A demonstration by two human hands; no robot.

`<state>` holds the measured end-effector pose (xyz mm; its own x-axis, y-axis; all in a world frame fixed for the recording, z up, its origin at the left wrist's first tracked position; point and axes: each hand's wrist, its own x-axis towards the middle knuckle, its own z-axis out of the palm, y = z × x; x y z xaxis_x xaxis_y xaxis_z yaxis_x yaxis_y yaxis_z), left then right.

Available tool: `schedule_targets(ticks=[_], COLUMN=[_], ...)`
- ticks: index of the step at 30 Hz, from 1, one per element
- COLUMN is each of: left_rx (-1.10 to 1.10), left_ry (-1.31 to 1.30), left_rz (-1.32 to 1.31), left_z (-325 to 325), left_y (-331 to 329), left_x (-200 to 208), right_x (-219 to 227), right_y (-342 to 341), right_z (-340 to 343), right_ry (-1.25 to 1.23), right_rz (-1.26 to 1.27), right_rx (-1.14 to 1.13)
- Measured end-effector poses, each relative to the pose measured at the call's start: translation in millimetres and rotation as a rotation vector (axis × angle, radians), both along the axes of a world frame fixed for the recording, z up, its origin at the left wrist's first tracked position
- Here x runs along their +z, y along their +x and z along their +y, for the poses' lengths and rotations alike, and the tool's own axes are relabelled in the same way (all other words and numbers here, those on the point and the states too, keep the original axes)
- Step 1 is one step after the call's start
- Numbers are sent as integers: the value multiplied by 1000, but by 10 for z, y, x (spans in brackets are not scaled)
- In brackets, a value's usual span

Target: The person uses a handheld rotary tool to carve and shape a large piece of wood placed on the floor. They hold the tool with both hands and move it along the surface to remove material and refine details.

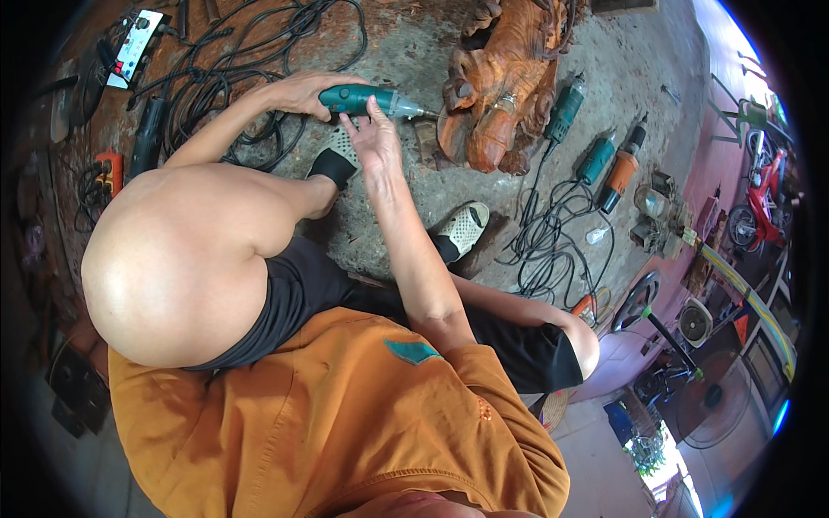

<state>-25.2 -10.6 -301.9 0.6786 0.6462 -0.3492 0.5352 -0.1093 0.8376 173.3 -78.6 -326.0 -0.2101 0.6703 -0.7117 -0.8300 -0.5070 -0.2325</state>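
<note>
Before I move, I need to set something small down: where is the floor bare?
Bare concrete lies right of the wooden carving, beyond the three unheld power tools; another patch lies between the carving and the black cables. Tangled cords crowd the concrete below those tools.

Gap between carving (509, 78) and right shoe (467, 226)

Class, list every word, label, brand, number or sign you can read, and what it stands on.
No text is readable.
White box: markings too small and blurred.
Green power tool in the left hand: no legible lettering.
Orange shirt: small sleeve mark too unclear.
</note>
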Motion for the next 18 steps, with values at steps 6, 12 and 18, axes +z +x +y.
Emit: schedule_targets(ticks=[6, 12, 18], left_rx=[39, 54, 36], left_ry=[-55, -51, 32], left_rz=[-67, -25, 22], left_z=[108, 187, 107], left_y=[7, 73, 47], left_x=[-106, -142, -145], right_x=[47, -69, -15], right_y=[-3, 94, 43], right_z=[179, 285, 173], right_ry=[-3, 2, 4], right_rz=[-92, -60, -87], right_rx=[31, 38, 23])
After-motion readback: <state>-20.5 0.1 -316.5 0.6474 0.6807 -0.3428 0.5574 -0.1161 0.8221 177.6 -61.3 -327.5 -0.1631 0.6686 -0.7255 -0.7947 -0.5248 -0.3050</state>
